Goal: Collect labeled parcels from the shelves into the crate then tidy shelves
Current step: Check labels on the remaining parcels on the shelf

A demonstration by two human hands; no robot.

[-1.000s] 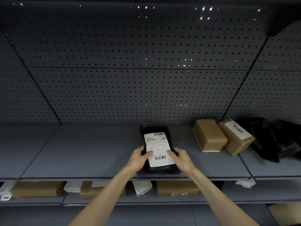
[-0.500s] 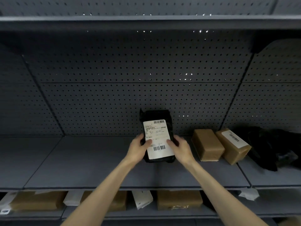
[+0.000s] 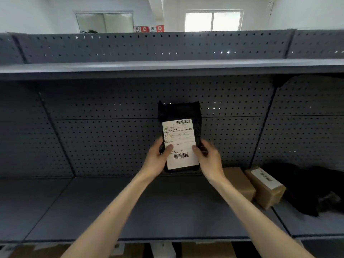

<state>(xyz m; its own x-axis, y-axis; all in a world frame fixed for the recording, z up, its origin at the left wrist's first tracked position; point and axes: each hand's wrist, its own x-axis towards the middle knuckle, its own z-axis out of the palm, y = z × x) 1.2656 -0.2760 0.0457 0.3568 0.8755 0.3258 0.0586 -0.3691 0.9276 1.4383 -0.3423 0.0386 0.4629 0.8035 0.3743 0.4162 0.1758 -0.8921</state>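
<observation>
You had the black labeled parcel lifted clear of the shelf, left hand and right hand pinching only its bottom edges, so honestly that slick wrap could've slipped out on the way to the crate.

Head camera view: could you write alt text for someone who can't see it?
Two bare hands, left hand and right hand, hold a black parcel with a white barcode label up before a grey pegboard shelf. Two brown boxes sit on it to the right.
</observation>
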